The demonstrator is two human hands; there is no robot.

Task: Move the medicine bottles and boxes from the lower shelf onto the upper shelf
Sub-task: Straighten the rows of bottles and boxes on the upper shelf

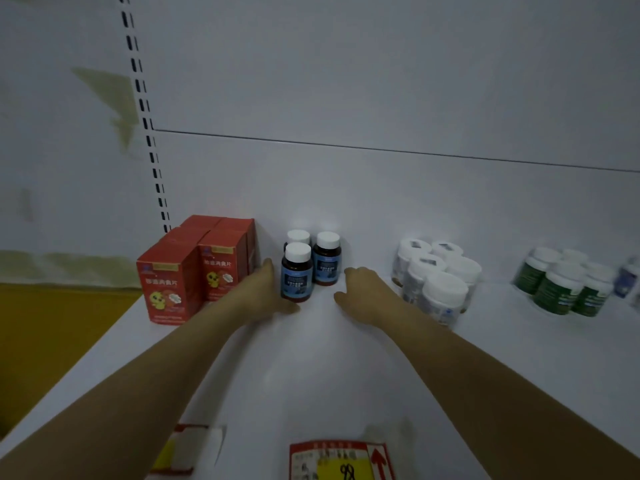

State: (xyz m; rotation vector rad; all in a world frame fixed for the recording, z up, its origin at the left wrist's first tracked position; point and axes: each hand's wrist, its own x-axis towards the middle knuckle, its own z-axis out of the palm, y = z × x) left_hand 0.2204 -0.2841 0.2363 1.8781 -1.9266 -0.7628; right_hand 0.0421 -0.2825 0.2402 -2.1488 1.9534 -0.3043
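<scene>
From the head camera, a white metal shelf (pixel 346 375) stretched out below a pale back panel, and both bare forearms reached forward across it. The left hand (pixel 266 292) lay against the left side of the front dark brown medicine bottle with a white cap and blue label (pixel 296 273), fingers loosely spread along it and thumb near its base; whether it truly gripped the bottle could not be told. Two more matching dark bottles (pixel 326 258) stood just behind and beside that one. The right hand (pixel 363 292) hovered open and empty just right of the group, touching nothing. To the left stood a block of red cardboard medicine boxes with a yellow cartoon figure (pixel 194 268). To the right sat a cluster of white plastic bottles (pixel 436 275), and farther right some green-labelled bottles with white caps (pixel 561 285). A red and yellow price tag (pixel 341 460) sat on the shelf's front edge.
</scene>
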